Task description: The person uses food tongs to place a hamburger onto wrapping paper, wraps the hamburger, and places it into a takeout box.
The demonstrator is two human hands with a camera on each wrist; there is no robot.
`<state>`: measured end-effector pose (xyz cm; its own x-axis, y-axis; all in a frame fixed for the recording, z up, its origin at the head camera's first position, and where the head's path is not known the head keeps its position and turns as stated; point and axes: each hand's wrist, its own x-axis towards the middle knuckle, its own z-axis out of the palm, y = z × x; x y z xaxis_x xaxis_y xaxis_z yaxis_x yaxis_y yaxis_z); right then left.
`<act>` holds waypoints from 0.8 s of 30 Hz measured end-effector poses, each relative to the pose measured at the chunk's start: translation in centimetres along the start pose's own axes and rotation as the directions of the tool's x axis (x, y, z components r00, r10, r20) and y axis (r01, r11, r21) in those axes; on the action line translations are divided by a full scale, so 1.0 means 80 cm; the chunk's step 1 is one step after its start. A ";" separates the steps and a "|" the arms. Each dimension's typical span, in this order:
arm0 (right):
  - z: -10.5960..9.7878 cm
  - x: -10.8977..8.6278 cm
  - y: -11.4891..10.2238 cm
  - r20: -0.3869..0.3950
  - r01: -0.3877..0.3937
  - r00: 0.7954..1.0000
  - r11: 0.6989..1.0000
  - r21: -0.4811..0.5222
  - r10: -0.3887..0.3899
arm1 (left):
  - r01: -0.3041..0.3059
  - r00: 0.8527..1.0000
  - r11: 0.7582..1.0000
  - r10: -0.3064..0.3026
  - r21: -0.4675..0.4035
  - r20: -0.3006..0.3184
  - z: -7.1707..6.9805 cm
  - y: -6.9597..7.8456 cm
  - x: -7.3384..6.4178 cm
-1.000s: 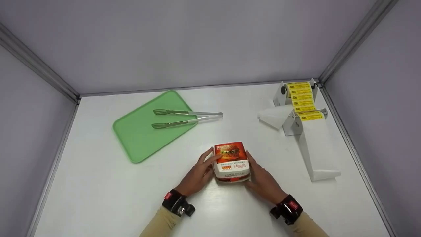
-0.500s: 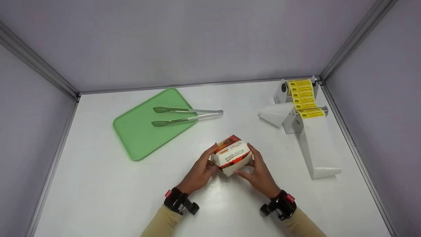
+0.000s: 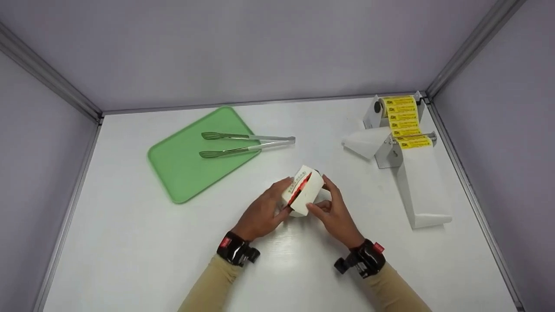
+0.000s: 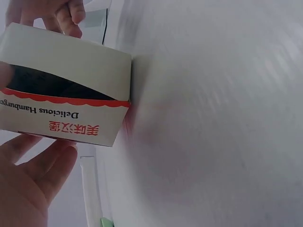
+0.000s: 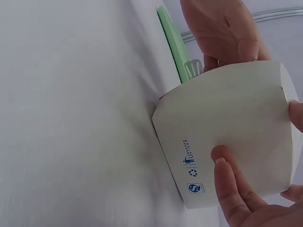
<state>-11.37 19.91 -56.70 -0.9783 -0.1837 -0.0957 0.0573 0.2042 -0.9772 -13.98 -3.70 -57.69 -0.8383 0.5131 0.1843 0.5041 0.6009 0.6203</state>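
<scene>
A white and red hamburger box (image 3: 305, 190) is tipped up between the two hands at the middle of the table. My left hand (image 3: 260, 214) grips it from the left, its fingers along the printed lid. From the right, my right hand (image 3: 339, 216) holds the plain side with thumb and fingers. In the left wrist view the box (image 4: 71, 61) has a dark slit between lid and base, above a scalloped red edge and red lettering. Small blue marks show on the plain white bottom of the box (image 5: 222, 113) in the right wrist view, where right fingertips press.
Behind to the left lies a green tray (image 3: 182, 173), with metal tongs (image 3: 273, 142) lying partly across it. At the right stands a label dispenser (image 3: 388, 154) with a roll of yellow labels (image 3: 402, 117) and a long strip of white backing paper (image 3: 427, 186). Walls enclose the table.
The box has been tipped from its printed top facing up onto its edge and turned, so its plain bottom now faces right. Both hands moved with it, slightly away from the body.
</scene>
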 end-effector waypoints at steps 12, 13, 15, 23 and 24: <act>0.006 0.011 -0.009 -0.070 -0.133 0.988 0.990 0.053 0.137 | -0.061 0.998 0.996 0.063 0.065 -0.015 -0.001 0.007 0.006; 0.007 0.012 -0.010 -0.075 -0.145 0.986 0.988 0.056 0.149 | -0.062 0.998 0.996 0.063 0.067 -0.016 -0.001 0.008 0.005; 0.007 0.014 -0.013 -0.081 -0.167 0.982 0.984 0.060 0.172 | -0.068 0.997 0.995 0.070 0.077 -0.023 0.001 0.008 0.005; 0.006 0.012 -0.015 -0.099 -0.203 0.973 0.978 0.048 0.207 | -0.038 0.998 0.997 0.041 0.066 -0.042 0.006 0.012 0.002; 0.006 0.012 -0.014 -0.097 -0.200 0.974 0.979 0.047 0.203 | -0.038 0.998 0.997 0.040 0.068 -0.040 0.006 0.013 0.001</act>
<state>-12.27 19.03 -55.80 -0.9608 -0.0441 -0.2738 0.2609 0.1909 -0.9463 -13.44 -2.70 -57.42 -0.8248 0.5123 0.2392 0.5483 0.6214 0.5597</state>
